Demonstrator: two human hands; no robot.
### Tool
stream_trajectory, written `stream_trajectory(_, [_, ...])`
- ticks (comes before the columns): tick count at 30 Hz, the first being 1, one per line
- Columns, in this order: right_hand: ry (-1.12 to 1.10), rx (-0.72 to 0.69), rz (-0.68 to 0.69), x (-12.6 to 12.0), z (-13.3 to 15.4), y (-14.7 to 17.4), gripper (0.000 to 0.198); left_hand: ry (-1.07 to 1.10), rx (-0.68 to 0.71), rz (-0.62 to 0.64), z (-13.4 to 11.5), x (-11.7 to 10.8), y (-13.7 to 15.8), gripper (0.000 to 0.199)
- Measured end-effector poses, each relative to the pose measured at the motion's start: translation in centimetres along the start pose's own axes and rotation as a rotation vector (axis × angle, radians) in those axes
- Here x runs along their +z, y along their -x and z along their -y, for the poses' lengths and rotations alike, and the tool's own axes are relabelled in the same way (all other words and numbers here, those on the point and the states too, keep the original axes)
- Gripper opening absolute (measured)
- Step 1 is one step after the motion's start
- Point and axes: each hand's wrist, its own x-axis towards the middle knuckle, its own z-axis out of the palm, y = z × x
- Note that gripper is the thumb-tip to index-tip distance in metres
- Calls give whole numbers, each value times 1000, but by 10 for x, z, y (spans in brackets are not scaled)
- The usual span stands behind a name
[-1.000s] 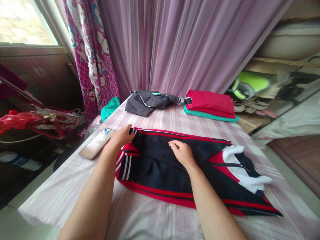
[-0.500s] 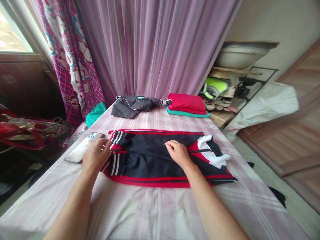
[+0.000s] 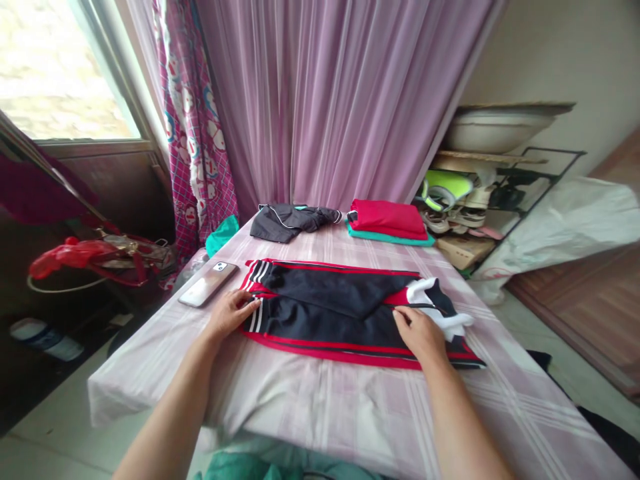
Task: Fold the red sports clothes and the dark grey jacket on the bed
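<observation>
A black, red and white zip-up jacket (image 3: 325, 328) lies flat on the table with both sleeves folded across its body. The striped cuffs point left and the white-lined collar (image 3: 429, 300) is at the right. My left hand (image 3: 233, 313) rests at the cuffs, its fingers stretched out and the thumb on the lower cuff. Near the collar, my right hand (image 3: 420, 331) is closed in a pinch at the jacket's upper sleeve area by the zipper; its lower fingers are curled out of sight.
A phone (image 3: 209, 283) lies left of the jacket. At the table's far side are a crumpled dark grey garment (image 3: 287, 223) and a folded red garment (image 3: 387, 219) on a green one (image 3: 390, 239). A shoe rack (image 3: 520, 207) stands right of the checked tablecloth (image 3: 320, 400).
My right hand has moved right, from mid-sleeve toward the collar. The left hand has come down onto the cuffs. The upper sleeve's fold has shifted, and the view has tilted and turned left.
</observation>
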Motion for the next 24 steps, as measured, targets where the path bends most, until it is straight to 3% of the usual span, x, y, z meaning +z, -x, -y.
stream_trajectory(7, [33, -15, -17, -1, 4, 1, 31, -94, -272, -51, -5, -13, -14, 39])
stream_trajectory(11, [20, -12, -44, 1, 3, 2, 31, -148, -249, -23, -5, -9, -18, 39])
stream_trajectory(19, [-33, -35, -105, -3, 9, 0, 35, 266, -244, -94, 3, 2, 6, 51])
stream_trajectory(24, [-85, -183, -184, -6, 29, 0, 41, 382, -253, -65, 2, 4, 9, 47])
